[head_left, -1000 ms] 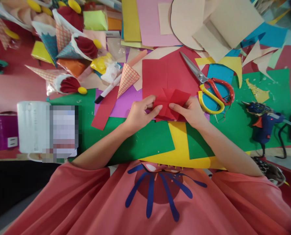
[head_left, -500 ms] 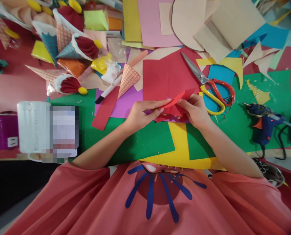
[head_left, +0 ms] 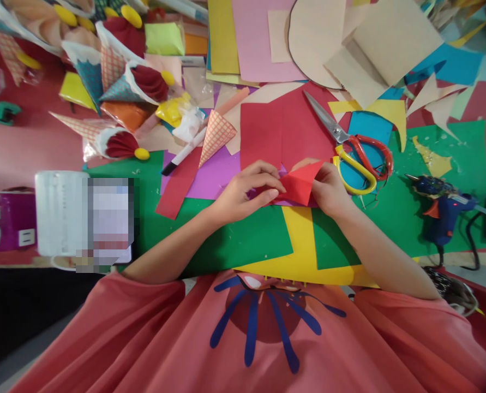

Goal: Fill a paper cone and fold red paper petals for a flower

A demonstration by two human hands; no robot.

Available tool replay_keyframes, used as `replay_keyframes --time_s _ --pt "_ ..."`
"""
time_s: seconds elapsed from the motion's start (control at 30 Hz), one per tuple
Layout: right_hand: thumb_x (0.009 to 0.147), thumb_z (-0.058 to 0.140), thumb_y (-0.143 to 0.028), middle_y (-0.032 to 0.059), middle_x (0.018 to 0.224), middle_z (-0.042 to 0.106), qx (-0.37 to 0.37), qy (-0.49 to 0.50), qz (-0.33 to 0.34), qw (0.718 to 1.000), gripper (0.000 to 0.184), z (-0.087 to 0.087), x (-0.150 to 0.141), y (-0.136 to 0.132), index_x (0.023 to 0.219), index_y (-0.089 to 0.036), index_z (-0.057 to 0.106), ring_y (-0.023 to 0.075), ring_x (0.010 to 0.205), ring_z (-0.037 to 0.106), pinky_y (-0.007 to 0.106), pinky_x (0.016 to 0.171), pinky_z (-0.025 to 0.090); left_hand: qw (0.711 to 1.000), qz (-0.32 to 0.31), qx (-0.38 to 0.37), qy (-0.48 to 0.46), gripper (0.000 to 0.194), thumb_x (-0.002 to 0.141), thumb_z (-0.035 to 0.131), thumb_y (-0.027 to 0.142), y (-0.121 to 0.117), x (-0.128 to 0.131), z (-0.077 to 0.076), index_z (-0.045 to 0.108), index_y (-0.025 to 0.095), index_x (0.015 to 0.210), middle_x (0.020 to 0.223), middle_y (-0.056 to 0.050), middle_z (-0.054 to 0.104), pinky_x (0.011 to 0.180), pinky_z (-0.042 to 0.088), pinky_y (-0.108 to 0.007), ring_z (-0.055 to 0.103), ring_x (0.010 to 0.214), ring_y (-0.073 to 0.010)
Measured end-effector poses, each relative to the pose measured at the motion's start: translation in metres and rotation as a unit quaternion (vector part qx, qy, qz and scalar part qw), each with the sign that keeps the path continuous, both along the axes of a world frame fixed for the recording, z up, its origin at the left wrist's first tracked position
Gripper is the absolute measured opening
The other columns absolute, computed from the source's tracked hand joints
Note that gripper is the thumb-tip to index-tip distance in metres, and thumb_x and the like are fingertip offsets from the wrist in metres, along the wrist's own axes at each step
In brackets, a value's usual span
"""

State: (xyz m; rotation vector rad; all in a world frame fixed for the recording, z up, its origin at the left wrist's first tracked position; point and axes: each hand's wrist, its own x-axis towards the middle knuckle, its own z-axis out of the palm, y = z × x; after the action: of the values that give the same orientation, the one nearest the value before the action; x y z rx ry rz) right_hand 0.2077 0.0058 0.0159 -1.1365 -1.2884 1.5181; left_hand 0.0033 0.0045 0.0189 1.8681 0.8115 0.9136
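Observation:
A small folded piece of red paper (head_left: 302, 183) is held up between my two hands, its broad face turned toward me. My right hand (head_left: 330, 188) grips its right side, with some fingers hidden behind the sheet. At the left end, the thumb and fingertips of my left hand (head_left: 251, 191) close on the paper's edge. Beyond them lies a larger red sheet (head_left: 261, 128). Scissors (head_left: 341, 134) with one red and one yellow handle rest on it, close to my right hand. A checked paper cone (head_left: 217, 136) lies past my left hand.
A blue glue gun (head_left: 447, 213) stands at the right, its cord trailing down. Left are a white device (head_left: 60, 213) and a blurred phone (head_left: 109, 218). A marker (head_left: 185, 153), finished cones with red pleated tops (head_left: 120, 143) and paper scraps (head_left: 435, 101) crowd the far side.
The red paper has turned from nearly edge-on to showing its broad face. My left fingers have shifted along to its left end, and my right hand has rotated with it.

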Motion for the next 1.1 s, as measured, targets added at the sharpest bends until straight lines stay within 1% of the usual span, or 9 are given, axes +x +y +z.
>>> replay_keyframes --time_s 0.1,0.17,0.23,0.37,0.5,0.67,0.83,1.0,1.1 --pt "0.073 0.074 -0.054 -0.0006 0.069 0.067 0.014 -0.007 0.023 1.0 0.034 0.005 -0.001 0.0 0.069 -0.021 0.068 0.0116 0.064 0.059 0.026 0.062 0.051 1.0 -0.005 -0.012 -0.013 0.014 0.09 0.057 0.024 0.0 0.002 -0.001 0.07 0.019 0.09 0.09 -0.005 0.068 0.083 0.053 -0.027 0.065 0.089 -0.0131" --pt "0.073 0.074 -0.052 -0.0008 0.068 0.066 0.016 -0.014 0.031 0.999 0.033 0.007 -0.001 0.0 0.069 -0.021 0.068 0.0116 0.064 0.059 0.026 0.062 0.051 0.999 -0.002 -0.027 -0.025 0.01 0.088 0.059 0.021 0.0 0.002 -0.002 0.069 0.018 0.089 0.09 -0.005 0.068 0.081 0.053 -0.026 0.065 0.089 -0.0133" --pt "0.073 0.074 -0.053 -0.0007 0.069 0.066 0.01 -0.022 0.032 0.999 0.033 0.008 -0.002 0.0 0.069 -0.021 0.067 0.0121 0.066 0.06 0.027 0.065 0.052 0.998 0.004 -0.049 -0.028 0.009 0.087 0.06 0.02 0.0 0.002 -0.002 0.069 0.018 0.09 0.093 -0.005 0.068 0.074 0.054 -0.024 0.064 0.086 -0.0127" --pt "0.071 0.075 -0.054 -0.001 0.067 0.066 -0.003 -0.013 0.025 1.0 0.035 0.006 -0.003 0.001 0.067 -0.02 0.066 0.0113 0.063 0.058 0.025 0.061 0.051 0.995 0.004 -0.087 -0.039 0.014 0.084 0.062 0.018 -0.001 0.001 -0.003 0.071 0.018 0.096 0.098 -0.006 0.067 0.059 0.051 -0.017 0.062 0.073 -0.0078" --pt "0.068 0.078 -0.052 -0.0018 0.066 0.066 -0.005 -0.006 0.0 1.0 0.034 0.002 -0.004 0.0 0.066 -0.021 0.066 0.0121 0.065 0.06 0.027 0.067 0.055 0.992 0.004 -0.114 -0.046 0.021 0.084 0.064 0.019 -0.002 0.001 -0.005 0.071 0.02 0.103 0.103 -0.005 0.067 0.057 0.051 -0.016 0.06 0.065 -0.0045" --pt "0.067 0.078 -0.053 -0.0012 0.068 0.068 -0.02 -0.01 -0.011 1.0 0.033 -0.004 -0.003 -0.001 0.07 -0.022 0.067 0.0153 0.07 0.065 0.03 0.068 0.057 0.986 0.005 -0.152 -0.063 0.024 0.084 0.064 0.019 -0.005 0.003 -0.005 0.071 0.019 0.107 0.104 -0.006 0.063 0.057 0.052 -0.014 0.062 0.063 -0.0029" --pt "0.076 0.071 -0.053 -0.0003 0.075 0.071 -0.03 0.014 0.011 0.999 0.032 -0.007 -0.001 -0.001 0.083 -0.022 0.07 0.0154 0.073 0.067 0.028 0.066 0.056 0.987 0.018 -0.147 -0.066 0.03 0.083 0.065 0.018 -0.005 0.003 -0.007 0.069 0.019 0.113 0.11 -0.006 0.058 0.057 0.052 -0.012 0.062 0.063 -0.0007" --pt "0.072 0.072 -0.059 0.0 0.08 0.072 -0.04 0.029 0.023 0.999 0.041 -0.004 -0.002 -0.001 0.089 -0.022 0.069 0.0151 0.075 0.068 0.027 0.068 0.057 0.991 0.052 -0.111 -0.047 0.028 0.083 0.068 0.026 -0.004 0.002 -0.007 0.068 0.019 0.11 0.111 -0.007 0.06 0.058 0.053 -0.013 0.06 0.062 -0.0005" --pt "0.07 0.074 -0.059 -0.0002 0.079 0.071 -0.04 0.023 0.02 0.999 0.041 -0.003 -0.003 -0.001 0.086 -0.022 0.069 0.0145 0.071 0.067 0.028 0.067 0.057 0.99 0.058 -0.118 -0.042 0.024 0.083 0.067 0.029 -0.005 0.003 -0.007 0.067 0.017 0.104 0.11 -0.007 0.062 0.059 0.053 -0.014 0.061 0.064 -0.0017"
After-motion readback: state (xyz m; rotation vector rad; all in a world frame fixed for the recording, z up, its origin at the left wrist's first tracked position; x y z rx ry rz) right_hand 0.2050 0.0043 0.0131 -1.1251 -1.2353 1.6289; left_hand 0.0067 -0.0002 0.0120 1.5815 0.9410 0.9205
